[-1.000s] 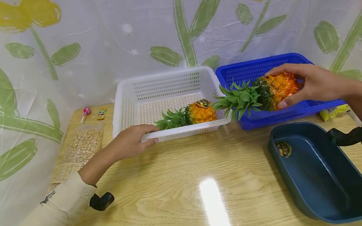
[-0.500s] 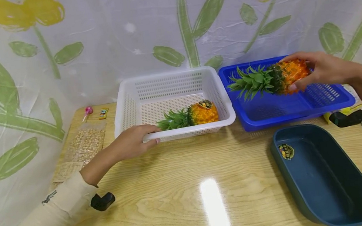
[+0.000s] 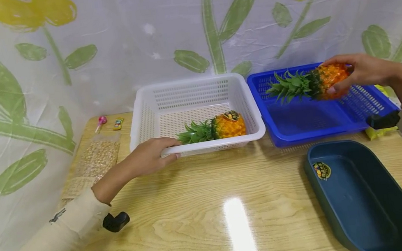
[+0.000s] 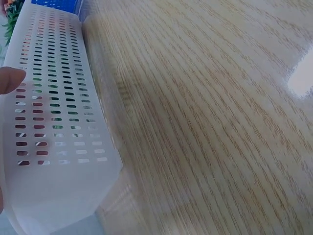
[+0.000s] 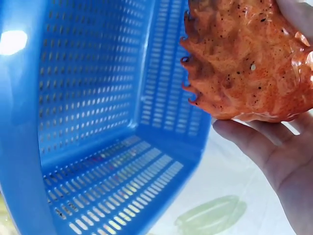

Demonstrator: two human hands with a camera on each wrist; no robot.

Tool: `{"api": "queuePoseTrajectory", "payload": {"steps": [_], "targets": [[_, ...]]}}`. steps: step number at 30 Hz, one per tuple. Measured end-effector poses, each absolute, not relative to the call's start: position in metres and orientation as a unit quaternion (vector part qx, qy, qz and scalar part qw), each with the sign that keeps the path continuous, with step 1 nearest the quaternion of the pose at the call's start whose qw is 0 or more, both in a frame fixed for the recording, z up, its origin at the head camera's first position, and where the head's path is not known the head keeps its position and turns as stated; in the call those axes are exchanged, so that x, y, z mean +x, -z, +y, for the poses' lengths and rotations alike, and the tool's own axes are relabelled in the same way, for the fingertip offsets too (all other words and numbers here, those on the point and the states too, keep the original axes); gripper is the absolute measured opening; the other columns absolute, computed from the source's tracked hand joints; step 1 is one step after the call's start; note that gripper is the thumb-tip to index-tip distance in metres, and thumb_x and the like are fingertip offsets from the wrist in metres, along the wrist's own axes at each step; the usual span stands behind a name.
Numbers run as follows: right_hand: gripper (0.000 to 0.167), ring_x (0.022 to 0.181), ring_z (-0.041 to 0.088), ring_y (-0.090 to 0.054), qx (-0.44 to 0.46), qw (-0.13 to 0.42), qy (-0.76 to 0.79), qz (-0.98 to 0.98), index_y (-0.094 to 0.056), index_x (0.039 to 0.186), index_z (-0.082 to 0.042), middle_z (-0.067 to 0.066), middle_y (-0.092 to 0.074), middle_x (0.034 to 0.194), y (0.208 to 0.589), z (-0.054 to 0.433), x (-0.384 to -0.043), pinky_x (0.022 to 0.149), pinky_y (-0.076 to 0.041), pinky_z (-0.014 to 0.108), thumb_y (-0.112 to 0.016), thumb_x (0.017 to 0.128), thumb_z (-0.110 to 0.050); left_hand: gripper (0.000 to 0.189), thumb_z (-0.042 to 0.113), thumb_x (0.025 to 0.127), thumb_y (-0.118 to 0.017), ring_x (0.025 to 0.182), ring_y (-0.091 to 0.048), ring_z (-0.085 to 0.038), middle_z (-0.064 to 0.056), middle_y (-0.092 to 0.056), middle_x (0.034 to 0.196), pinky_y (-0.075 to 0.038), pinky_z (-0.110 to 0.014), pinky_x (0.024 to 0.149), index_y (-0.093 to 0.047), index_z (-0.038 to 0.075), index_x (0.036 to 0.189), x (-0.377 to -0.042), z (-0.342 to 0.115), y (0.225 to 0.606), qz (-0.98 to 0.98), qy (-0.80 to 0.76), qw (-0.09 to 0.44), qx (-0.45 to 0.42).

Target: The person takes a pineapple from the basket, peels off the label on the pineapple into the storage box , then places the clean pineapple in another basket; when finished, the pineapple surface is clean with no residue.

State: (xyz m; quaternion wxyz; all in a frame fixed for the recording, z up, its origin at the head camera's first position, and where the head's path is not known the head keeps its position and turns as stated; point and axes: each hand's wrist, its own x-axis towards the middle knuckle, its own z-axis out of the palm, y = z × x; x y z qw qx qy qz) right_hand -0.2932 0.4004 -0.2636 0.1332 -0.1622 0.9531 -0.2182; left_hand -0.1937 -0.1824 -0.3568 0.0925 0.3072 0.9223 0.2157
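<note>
While two hands (image 3: 154,155) (image 3: 371,69) grip, two pineapples (image 3: 333,80) (image 3: 230,127), two baskets (image 3: 221,142) (image 3: 308,123)

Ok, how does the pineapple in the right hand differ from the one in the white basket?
The held pineapple is gripped by the right hand over the blue basket; the other pineapple lies in the white basket. The other pineapple shows a dark label; the held pineapple shows none on its visible side. Both are orange with green leafy crowns, pointing left in the head view.
</note>
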Motion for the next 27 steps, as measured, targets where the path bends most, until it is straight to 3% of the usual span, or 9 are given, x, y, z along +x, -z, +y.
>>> {"api": "queuePoseTrajectory", "payload": {"steps": [7,13,20,27], "targets": [[0.074,0.095,0.005,-0.050,-0.162,0.137,0.192,0.958,-0.045,0.150,-0.008,0.021,-0.052,0.132,0.279,0.409,-0.308,0.072,-0.046,0.019,-0.081,0.086,-0.021,0.037,0.032,0.100,-0.062,0.124,-0.061,-0.029,-0.007,-0.067,0.131,-0.049,-0.051,0.103,-0.067,0.011,0.130,-0.194,-0.183,0.359,0.920,-0.218,0.095,0.312],[0.078,0.109,0.030,-0.052,-0.149,0.166,0.182,0.958,-0.042,0.151,-0.009,0.025,-0.053,0.132,0.289,0.401,-0.318,0.075,-0.047,0.027,-0.081,0.086,-0.026,0.037,0.032,0.100,-0.062,0.124,-0.061,-0.030,-0.007,-0.067,0.131,-0.049,-0.052,0.103,-0.067,0.010,0.130,-0.193,-0.183,0.358,0.921,-0.216,0.093,0.312],[0.076,0.107,0.028,-0.055,-0.156,0.199,0.191,0.949,-0.041,0.151,-0.008,0.024,-0.052,0.133,0.300,0.391,-0.331,0.076,-0.051,0.031,-0.080,0.087,-0.024,0.036,0.031,0.101,-0.062,0.123,-0.062,-0.029,-0.007,-0.067,0.131,-0.050,-0.050,0.102,-0.067,0.010,0.130,-0.193,-0.184,0.358,0.920,-0.216,0.093,0.313],[0.076,0.120,0.044,-0.051,-0.163,0.224,0.199,0.940,-0.040,0.150,-0.001,0.031,-0.044,0.141,0.313,0.387,-0.337,0.080,-0.053,0.036,-0.080,0.088,-0.020,0.034,0.030,0.100,-0.063,0.121,-0.063,-0.029,-0.005,-0.068,0.129,-0.050,-0.051,0.100,-0.068,0.012,0.129,-0.194,-0.184,0.356,0.921,-0.212,0.092,0.313]]}}
